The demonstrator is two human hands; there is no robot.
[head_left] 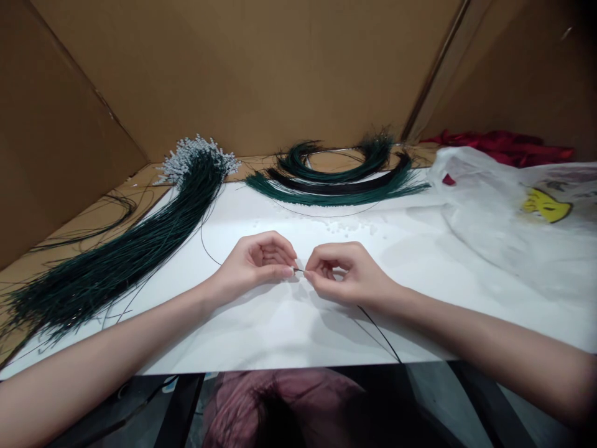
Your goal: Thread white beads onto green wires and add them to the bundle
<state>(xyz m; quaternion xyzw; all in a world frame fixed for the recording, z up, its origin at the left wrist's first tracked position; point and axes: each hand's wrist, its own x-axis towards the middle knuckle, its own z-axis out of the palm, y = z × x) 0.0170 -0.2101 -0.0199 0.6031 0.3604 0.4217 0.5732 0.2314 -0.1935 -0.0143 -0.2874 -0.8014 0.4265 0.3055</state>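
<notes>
Both hands meet near the centre of the white sheet (261, 342), and every clock direction here is taken from that meeting point. The left hand (261, 261) is narrowed at thumb and forefinger, its tips around a small white bit (293, 270); the other fingers curl loosely inward. The right hand (347, 270) pinches a thin dark strand (300, 270), which spans the short gap to the white bit. A dark length (380, 333) comes out from under the right hand towards 4 o'clock and reaches the sheet's front edge (whether it joins the pinched strand is hidden by the hand).

At 9 to 10 o'clock lies a thick bundle of green strands (140, 242), its white tips (198, 158) gathered at 11 o'clock. Loose strands (107, 227) curve beyond it at 10 o'clock. Between 12 and 1 o'clock, curved bundles, two green (326, 198) and one black (336, 186), lie near one another, with scattered white crumbs (368, 230) on the nearer side. A plastic bag (485, 236) with a yellow print spreads at 2 to 3 o'clock, and red cloth (508, 147) is heaped behind it at 2. Cardboard walls (261, 68) stand at the back.
</notes>
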